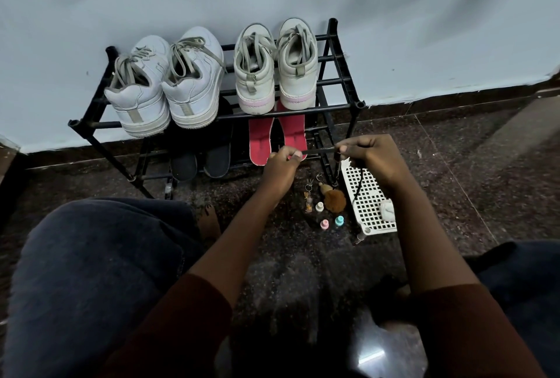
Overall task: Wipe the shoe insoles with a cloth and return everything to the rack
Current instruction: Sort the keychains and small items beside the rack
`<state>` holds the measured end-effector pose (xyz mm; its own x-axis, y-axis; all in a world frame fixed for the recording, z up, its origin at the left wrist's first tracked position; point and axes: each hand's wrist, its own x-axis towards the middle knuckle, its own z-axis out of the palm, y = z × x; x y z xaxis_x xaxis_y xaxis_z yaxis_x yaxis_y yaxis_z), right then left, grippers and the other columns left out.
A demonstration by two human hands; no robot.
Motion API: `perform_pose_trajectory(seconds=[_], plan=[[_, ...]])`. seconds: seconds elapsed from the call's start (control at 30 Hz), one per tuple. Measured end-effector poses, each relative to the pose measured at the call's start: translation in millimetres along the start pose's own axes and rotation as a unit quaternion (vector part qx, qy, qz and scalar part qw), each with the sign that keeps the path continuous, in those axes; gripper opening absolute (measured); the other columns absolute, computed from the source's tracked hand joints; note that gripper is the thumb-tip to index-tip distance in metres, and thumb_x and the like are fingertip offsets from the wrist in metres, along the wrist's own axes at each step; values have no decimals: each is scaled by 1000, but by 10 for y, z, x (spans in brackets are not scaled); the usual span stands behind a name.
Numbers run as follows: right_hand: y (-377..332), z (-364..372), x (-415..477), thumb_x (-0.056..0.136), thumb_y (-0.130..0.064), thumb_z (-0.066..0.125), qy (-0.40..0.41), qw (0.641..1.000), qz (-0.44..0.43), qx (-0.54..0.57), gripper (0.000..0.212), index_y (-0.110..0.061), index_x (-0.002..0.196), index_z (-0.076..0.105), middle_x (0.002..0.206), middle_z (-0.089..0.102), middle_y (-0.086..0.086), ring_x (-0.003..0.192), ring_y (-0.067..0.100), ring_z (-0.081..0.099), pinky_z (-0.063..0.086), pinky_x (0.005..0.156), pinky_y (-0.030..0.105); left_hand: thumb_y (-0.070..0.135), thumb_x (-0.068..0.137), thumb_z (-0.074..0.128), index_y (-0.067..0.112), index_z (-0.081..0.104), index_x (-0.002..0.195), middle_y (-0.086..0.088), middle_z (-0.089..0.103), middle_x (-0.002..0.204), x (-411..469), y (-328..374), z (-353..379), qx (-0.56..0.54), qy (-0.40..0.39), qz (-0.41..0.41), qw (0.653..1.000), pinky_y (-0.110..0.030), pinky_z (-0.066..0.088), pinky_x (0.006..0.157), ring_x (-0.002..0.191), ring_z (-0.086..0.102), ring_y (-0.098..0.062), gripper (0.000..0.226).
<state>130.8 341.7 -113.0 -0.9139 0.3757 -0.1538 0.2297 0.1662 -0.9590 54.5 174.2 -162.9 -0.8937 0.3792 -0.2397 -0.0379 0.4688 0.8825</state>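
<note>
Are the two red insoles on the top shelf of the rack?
No, the red insoles lie on the lower shelf, below the shoes with pink soles.

Black rack (333, 106) stands on dark speckled floor (454, 180), back against the wall. Rack top shelf: white sneakers (163, 83) on left half, off-white sneakers (275, 68) with pink sole stripe on right half, heels facing front. Rack lower shelf: black insoles (216, 162) left, red insoles (260, 141) right. On the floor by the rack's front right leg: white grid panel (368, 204) with a small white wad (388, 211) on it, brown pom-pom keyring (335, 200), and white (319, 206), pink (325, 224) and teal (339, 220) caps.
</note>
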Motion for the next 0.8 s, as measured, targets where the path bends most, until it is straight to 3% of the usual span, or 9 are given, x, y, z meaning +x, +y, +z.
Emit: perform_pose_trajectory(seconds=[0.07,0.2,0.37,0.67,0.8], plan=[[1,-21,-7,84,-1,62,1,1000,-4,2,11,-4,90,70,77,67,15,63,11,57,44,63,18,32,100,43,20,57,100,-14,53,121,24,-35,-38,5,10,-11,1000,-33,39,87,107,51,-27,19],[-12,5,-14,84,-2,63,-9,1000,-15,3,11,-8,90,70,79,69,13,69,13,61,47,68,19,32,100,41,20,58,111,-12,49,124,25,-47,-55,10,13,-24,1000,-30,37,85,108,49,-26,24],[-50,113,-9,83,-2,65,-31,999,-30,9,13,-5,93,71,85,71,13,75,14,65,51,71,19,38,101,35,29,54,129,-14,44,125,-62,239,105,62,-31,39,997,-41,34,105,120,42,-29,35],[-94,134,-38,84,1,63,-30,999,-20,39,11,-4,90,69,78,69,11,65,7,65,51,64,16,35,101,36,15,56,114,-15,47,121,-73,305,169,103,-30,45,993,-46,36,102,117,44,-31,32],[-76,34,-47,86,-1,61,-17,999,-22,19,14,-1,97,69,75,67,12,60,3,59,44,59,13,30,101,37,11,57,114,-14,47,120,-56,304,79,63,-3,29,998,-36,38,96,113,46,-29,30]])
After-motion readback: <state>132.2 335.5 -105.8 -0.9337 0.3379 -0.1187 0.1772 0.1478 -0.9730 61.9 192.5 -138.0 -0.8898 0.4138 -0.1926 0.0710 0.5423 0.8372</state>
